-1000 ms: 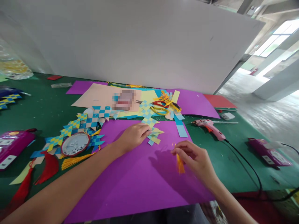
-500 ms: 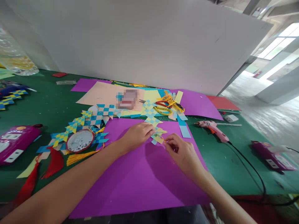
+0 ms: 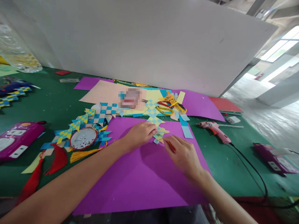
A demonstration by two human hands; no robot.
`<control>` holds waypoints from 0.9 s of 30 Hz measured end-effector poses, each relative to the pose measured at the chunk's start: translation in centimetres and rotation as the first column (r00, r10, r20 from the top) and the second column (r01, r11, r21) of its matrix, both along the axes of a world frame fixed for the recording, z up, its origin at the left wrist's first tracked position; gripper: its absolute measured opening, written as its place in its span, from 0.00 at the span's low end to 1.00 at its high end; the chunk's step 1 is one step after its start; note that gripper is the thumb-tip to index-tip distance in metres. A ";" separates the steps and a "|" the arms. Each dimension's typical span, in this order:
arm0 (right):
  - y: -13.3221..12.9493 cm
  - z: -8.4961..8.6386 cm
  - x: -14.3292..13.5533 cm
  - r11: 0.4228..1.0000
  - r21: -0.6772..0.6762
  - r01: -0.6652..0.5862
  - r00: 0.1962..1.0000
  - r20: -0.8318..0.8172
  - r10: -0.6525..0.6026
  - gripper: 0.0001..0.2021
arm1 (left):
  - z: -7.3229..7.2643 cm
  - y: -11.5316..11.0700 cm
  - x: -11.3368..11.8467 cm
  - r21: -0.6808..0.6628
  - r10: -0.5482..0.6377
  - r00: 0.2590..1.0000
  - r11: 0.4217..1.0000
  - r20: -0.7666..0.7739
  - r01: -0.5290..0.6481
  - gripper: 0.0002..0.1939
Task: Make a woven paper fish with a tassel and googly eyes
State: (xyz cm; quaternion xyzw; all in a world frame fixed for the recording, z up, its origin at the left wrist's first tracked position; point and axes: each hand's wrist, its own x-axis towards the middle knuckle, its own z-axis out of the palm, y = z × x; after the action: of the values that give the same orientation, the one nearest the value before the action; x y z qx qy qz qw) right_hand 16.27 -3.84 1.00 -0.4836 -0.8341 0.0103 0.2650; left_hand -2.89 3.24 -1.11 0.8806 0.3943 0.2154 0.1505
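Note:
My left hand [image 3: 141, 134] is closed on the edge of a woven paper fish [image 3: 154, 119] in pale yellow and light blue checks. The fish's tail end points toward me, above a purple sheet [image 3: 130, 183]. At the tail, my right hand [image 3: 181, 152] has its fingers pinched together. A bit of orange-yellow cord [image 3: 172, 147] shows between those fingers; its far end is hidden by the hand. Just beyond the fish lie scissors with red and yellow handles [image 3: 165, 109], partly under yellow thread [image 3: 171, 100].
At left, finished woven fish [image 3: 108, 109] surround a round dish [image 3: 83, 138] of small googly eyes, with red tassels [image 3: 60, 158] nearby. A pink glue gun [image 3: 216, 130] with a black cord lies right. Purple power strips [image 3: 20, 138] sit at left and right. A pale panel [image 3: 140, 40] stands behind.
My right hand has shifted slightly, its fingers turning inward and closing by the fish's tail. My left hand keeps its hold. The whole view has moved a little.

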 end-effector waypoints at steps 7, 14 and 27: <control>0.5 0.0 -0.1 0.992 0.118 -0.043 0.998 -0.029 0.047 0.06 | 0.0 0.1 0.1 0.013 0.000 1.000 1.000 -0.011 0.000 0.13; 0.8 -0.8 -0.2 0.990 0.126 -0.055 0.997 0.061 0.048 0.07 | -0.1 0.2 0.1 0.018 -0.009 1.000 1.000 -0.023 0.010 0.13; 0.8 -1.0 0.1 0.982 0.158 -0.101 0.987 0.143 0.078 0.09 | 0.3 0.0 0.1 0.007 -0.008 1.000 1.000 -0.016 0.008 0.12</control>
State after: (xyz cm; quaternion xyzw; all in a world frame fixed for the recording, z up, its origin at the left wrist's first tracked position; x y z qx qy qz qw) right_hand 16.37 -3.08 0.02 -0.4214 -0.8693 -0.0800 0.2459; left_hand -2.76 3.26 -0.81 0.8844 0.3912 0.2092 0.1453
